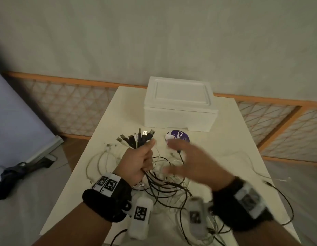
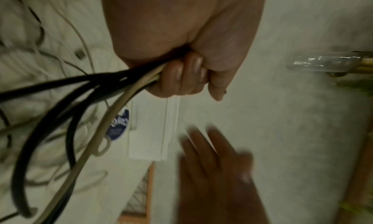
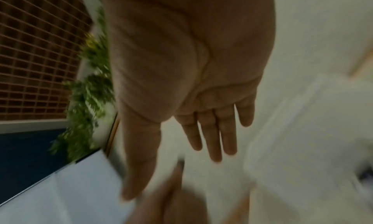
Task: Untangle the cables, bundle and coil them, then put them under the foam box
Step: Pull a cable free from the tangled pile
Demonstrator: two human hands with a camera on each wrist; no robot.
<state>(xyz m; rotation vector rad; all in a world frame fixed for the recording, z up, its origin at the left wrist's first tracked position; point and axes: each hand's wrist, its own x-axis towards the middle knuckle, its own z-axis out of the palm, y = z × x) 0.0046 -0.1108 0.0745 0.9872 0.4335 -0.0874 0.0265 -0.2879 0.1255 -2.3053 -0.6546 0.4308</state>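
Observation:
My left hand (image 1: 141,160) grips a bundle of black and white cables (image 1: 136,139) just below their USB plugs, which fan upward out of the fist. In the left wrist view the curled fingers (image 2: 181,77) close round the same cables (image 2: 84,90). The loose lengths lie tangled on the white table (image 1: 230,139) beneath both wrists. My right hand (image 1: 189,160) hovers blurred beside the left one, fingers straight and spread, holding nothing; the right wrist view shows its flat palm (image 3: 191,67). The white foam box (image 1: 179,105) stands at the far end of the table.
A round purple-labelled tape roll (image 1: 179,137) lies just in front of the foam box. A black cable (image 1: 282,197) loops off the table's right edge. An orange lattice fence (image 1: 69,103) runs behind the table, and dark items lie on the floor at left.

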